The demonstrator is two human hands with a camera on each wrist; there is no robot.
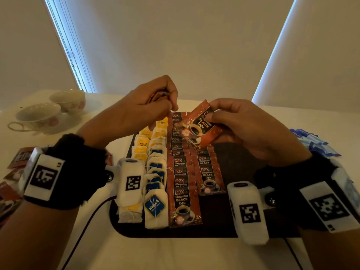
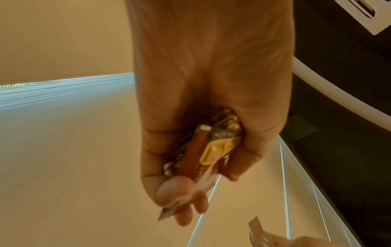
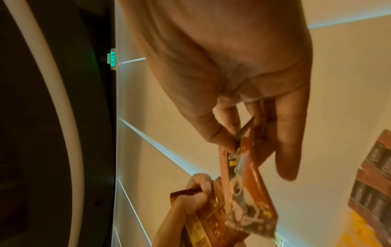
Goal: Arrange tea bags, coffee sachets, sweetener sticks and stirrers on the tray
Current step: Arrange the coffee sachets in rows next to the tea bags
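Note:
A dark tray (image 1: 237, 213) holds a row of yellow-tagged tea bags (image 1: 141, 143), a row of blue-tagged tea bags (image 1: 155, 204) and two columns of brown coffee sachets (image 1: 183, 193), the right one (image 1: 208, 176) shorter. My left hand (image 1: 171, 106) hovers over the tray's far end and grips a bundle of coffee sachets (image 2: 203, 150). My right hand (image 1: 211, 114) pinches a single coffee sachet (image 1: 196, 130) by its top corner, tilted above the far part of the shorter column. In the right wrist view that sachet (image 3: 247, 192) hangs from thumb and fingers beside the left hand's bundle (image 3: 203, 217).
Two floral teacups (image 1: 39, 115) (image 1: 68, 100) stand at the back left of the white table. Loose coffee sachets (image 1: 19, 158) lie left of the tray, blue packets (image 1: 315, 143) right of it. A black cable (image 1: 83, 230) runs along the tray's near left corner.

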